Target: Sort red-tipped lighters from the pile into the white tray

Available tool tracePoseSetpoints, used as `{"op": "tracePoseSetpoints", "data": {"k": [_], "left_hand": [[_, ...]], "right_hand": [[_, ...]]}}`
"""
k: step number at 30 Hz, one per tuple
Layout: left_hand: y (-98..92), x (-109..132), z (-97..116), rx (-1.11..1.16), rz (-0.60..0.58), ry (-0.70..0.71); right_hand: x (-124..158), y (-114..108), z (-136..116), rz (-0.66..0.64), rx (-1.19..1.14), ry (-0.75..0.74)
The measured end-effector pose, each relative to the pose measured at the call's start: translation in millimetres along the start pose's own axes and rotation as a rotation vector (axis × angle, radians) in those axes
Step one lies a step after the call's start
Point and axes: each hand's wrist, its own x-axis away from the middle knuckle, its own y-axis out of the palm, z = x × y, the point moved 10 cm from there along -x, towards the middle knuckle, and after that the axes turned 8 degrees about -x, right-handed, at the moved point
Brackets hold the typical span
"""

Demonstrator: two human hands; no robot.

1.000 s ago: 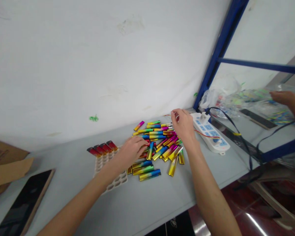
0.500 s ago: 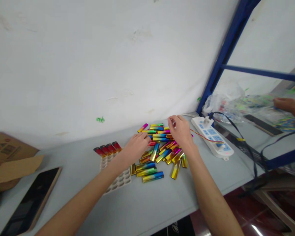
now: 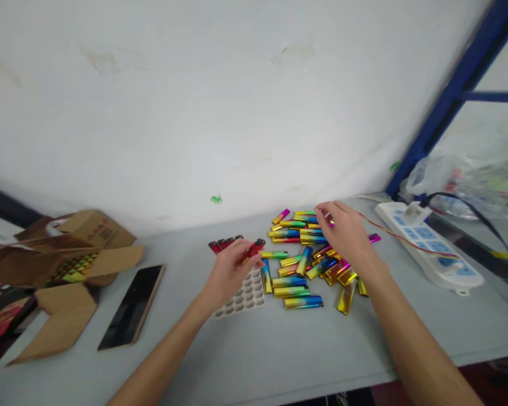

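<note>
My left hand (image 3: pixel 228 273) is closed on a red lighter (image 3: pixel 257 246), held tilted above a pale tray (image 3: pixel 248 293) with rows of holes. Several red lighters with black tops (image 3: pixel 223 243) stand along the tray's far edge, partly behind this hand. To the right lies a loose pile of shiny lighters (image 3: pixel 291 282) in gold, blue, green, red and magenta. My right hand (image 3: pixel 345 231) is over the far right part of the pile, its thumb and fingers drawn together. Something small may be between them, but I cannot make it out.
A white power strip (image 3: pixel 427 242) is at the right, with a thin red-yellow wire (image 3: pixel 406 239) running toward my right hand. A phone (image 3: pixel 133 307) and an open cardboard box (image 3: pixel 110 228) are at the left. A blue frame post (image 3: pixel 444 96) and plastic bags (image 3: pixel 432 175) stand at the back right.
My left hand has come out of the pile and over the tray, now with a red lighter in it. My right hand stays by the pile. The view has turned left.
</note>
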Motion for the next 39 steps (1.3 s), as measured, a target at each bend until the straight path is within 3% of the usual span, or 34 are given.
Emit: {"op": "tracePoseSetpoints", "data": {"k": [3,6,9,12,23,34,39], "left_hand": [[14.3,8,-25,0.426,-0.032,-0.163],[23.6,13,-43,0.703,-0.001,-0.306],[24.4,18,-48,0.89,0.039,-0.402],[24.7,22,-43,1.009,0.0,-0.442],[32.5,30,-56,1.021,-0.077,-0.603],[34.2,36,-62,1.028,-0.005,-0.63],[27.8,33,-63,0.969,0.024,-0.63]], "right_hand": [[3,12,-14,-0.059,-0.008,-0.047],[7,23,-23,-0.102,-0.023,-0.075],[9,29,-29,-0.128,-0.021,-0.1],[11,34,-34,-0.161,-0.028,-0.132],[16,47,-45,-0.243,-0.073,-0.168],[23,57,-55,-0.316,-0.099,-0.132],[32,72,-69,-0.404,-0.144,-0.192]]}}
